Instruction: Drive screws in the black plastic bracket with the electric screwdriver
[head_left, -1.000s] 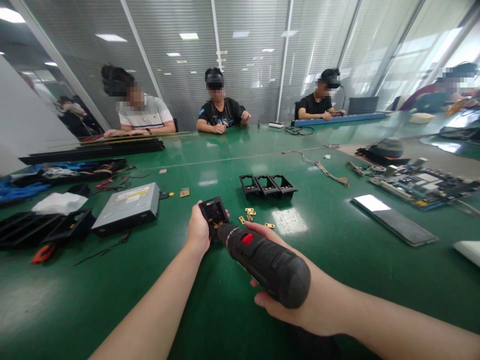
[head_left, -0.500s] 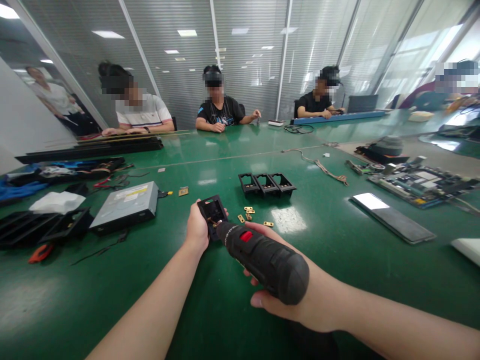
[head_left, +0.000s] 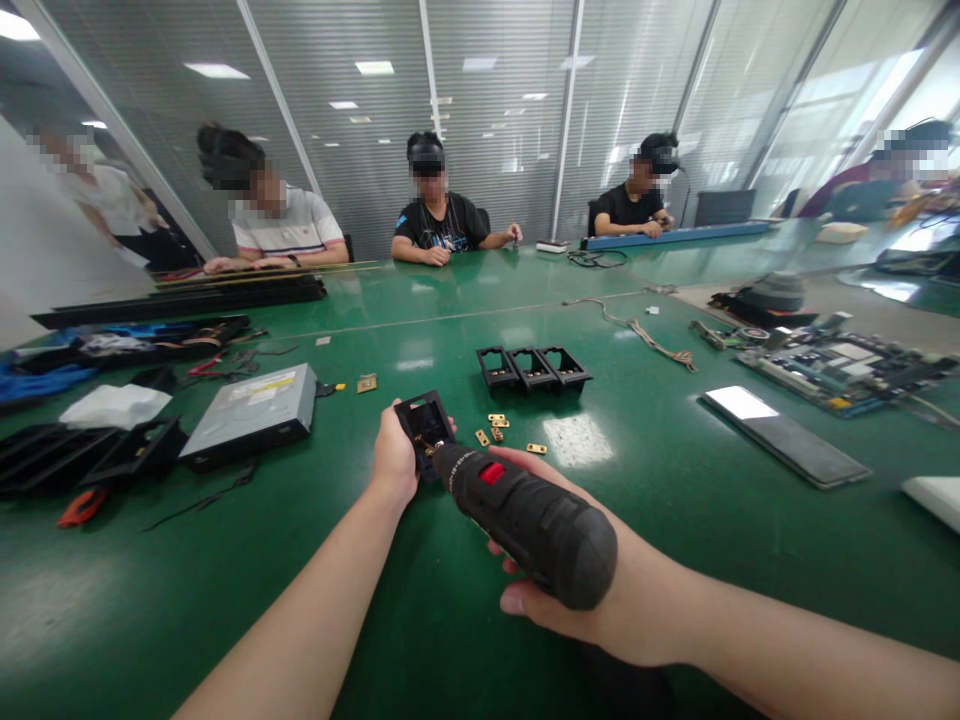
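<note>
My left hand [head_left: 395, 458] grips a small black plastic frame [head_left: 429, 408] by its left side, tilted above the green table. My right hand [head_left: 577, 610] is wrapped round a black cordless drill [head_left: 529, 520] with a red switch on top. The drill's nose points into the frame's opening, where a bit of brass colour shows; whether the tip touches it is hard to make out. Just beyond the drill lie several small brass plates [head_left: 497, 420] with holes. Behind these, a row of three black frames [head_left: 532, 368] stands on the table.
Left of my hands are a silver disc drive [head_left: 255, 410], more black frames [head_left: 52, 460] and an orange-handled tool [head_left: 82, 507]. A phone-like slab [head_left: 784, 437] and a circuit board [head_left: 847, 365] lie to the right. Three people sit across the green table [head_left: 360, 300].
Both hands, the drill and the black frame hold almost the same position. At the far left, a standing person in the background has shifted slightly.
</note>
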